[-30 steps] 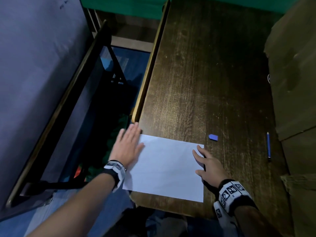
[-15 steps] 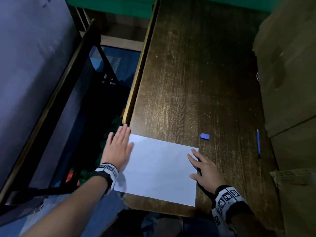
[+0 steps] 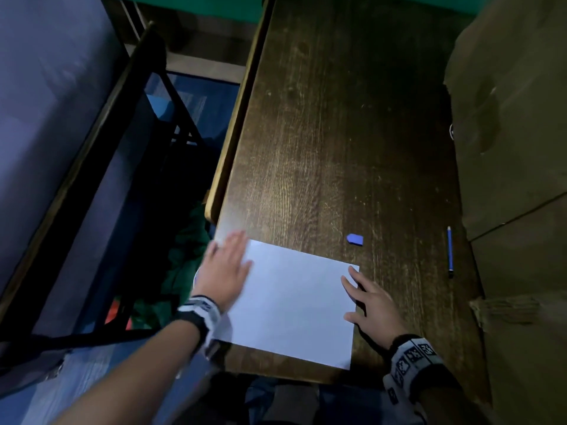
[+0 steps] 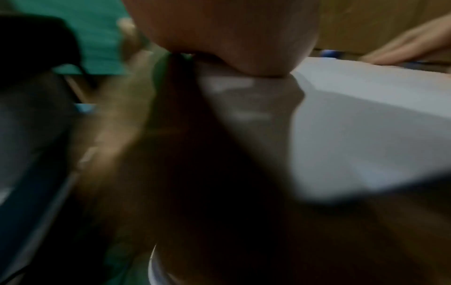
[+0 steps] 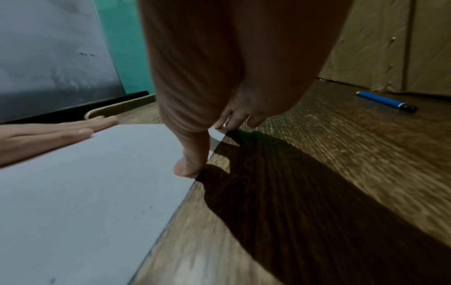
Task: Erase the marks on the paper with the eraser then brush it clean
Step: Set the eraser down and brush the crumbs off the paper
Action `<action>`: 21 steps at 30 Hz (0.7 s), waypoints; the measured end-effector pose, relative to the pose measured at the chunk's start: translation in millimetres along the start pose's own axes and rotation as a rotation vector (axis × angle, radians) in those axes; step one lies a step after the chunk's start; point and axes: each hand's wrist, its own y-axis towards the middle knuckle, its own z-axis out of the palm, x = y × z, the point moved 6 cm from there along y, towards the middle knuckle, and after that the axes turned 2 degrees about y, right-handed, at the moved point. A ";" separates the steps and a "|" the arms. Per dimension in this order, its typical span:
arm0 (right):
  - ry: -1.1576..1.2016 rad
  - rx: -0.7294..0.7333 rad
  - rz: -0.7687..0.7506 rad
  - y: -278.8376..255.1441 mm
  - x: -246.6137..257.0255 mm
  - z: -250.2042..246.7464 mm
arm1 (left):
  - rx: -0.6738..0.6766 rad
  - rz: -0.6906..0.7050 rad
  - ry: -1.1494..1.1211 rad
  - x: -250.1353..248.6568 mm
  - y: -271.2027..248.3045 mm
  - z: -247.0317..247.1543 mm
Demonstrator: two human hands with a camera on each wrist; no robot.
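Observation:
A white sheet of paper (image 3: pixel 294 302) lies at the near edge of the dark wooden desk (image 3: pixel 337 133); faint marks show on it in the right wrist view (image 5: pixel 73 192). A small blue eraser (image 3: pixel 355 239) sits on the wood just beyond the paper's far right corner. My left hand (image 3: pixel 225 265) lies flat, fingers straight, on the paper's left edge, blurred. My right hand (image 3: pixel 368 299) rests with spread fingers on the paper's right edge, thumb tip (image 5: pixel 186 169) pressing the sheet. Neither hand holds anything.
A blue pencil (image 3: pixel 450 251) lies on the desk to the right, also in the right wrist view (image 5: pixel 385 101). A brown cardboard wall (image 3: pixel 515 118) borders the desk's right side. Left of the desk is a drop to a dark chair frame (image 3: pixel 122 148) and floor.
The left hand has shifted slightly along the paper's left edge and is blurred now. The right hand stays on the right edge. The eraser and pencil have not moved.

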 end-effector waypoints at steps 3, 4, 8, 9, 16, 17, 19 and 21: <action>0.019 0.014 0.000 -0.2 4.6 1.0 | -0.061 -0.152 0.065 32.0 -1.2 -25.4; 0.017 0.020 -0.010 0.5 7.4 1.2 | -0.065 -0.135 0.053 19.1 1.5 -29.0; 0.056 0.034 -0.078 9.7 23.7 5.7 | 0.109 0.206 -0.113 -102.3 0.8 -5.0; 0.074 0.037 -0.093 11.6 27.0 7.6 | 0.158 0.323 -0.089 -133.1 -8.3 5.3; 0.061 0.029 -0.094 11.3 31.4 5.0 | 0.043 0.273 0.005 -63.3 -28.1 16.9; 0.064 0.028 -0.093 11.0 31.6 5.3 | 0.025 0.185 0.027 -30.1 -25.5 10.7; 0.066 0.021 -0.089 9.8 32.2 6.3 | -0.009 -0.010 0.062 33.4 -24.7 -3.7; 0.084 0.020 -0.079 10.2 32.4 5.7 | -0.049 -0.155 0.083 66.7 -24.5 -18.5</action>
